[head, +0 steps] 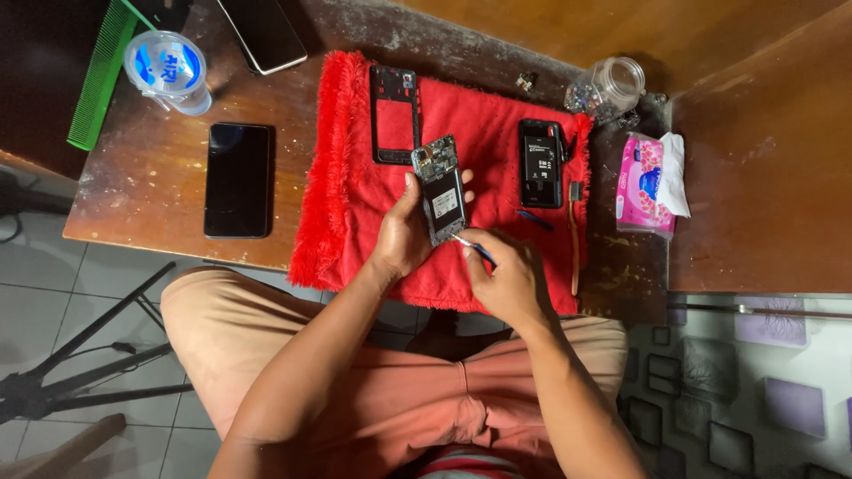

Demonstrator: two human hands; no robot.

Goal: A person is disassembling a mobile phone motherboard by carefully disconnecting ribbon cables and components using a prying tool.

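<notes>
currently i'm cradling the opened phone (440, 191) in my left hand (404, 235), fingers wrapped, steadying it over the red cloth (355, 213); right hand (506, 279) pinching a blue tool (472, 247) to its lower edge.

Pink tissue packet (645, 184) at table's right edge, white sheet sticking out. Dark phone screen (237, 180) flat left of red cloth; another dark screen (264, 33) at top edge. White label (446, 202) on opened phone, centre.

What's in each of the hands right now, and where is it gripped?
Left hand grips the opened black phone body by its lower side edges. Right hand pinches a thin blue-handled tool near its tip.
</notes>
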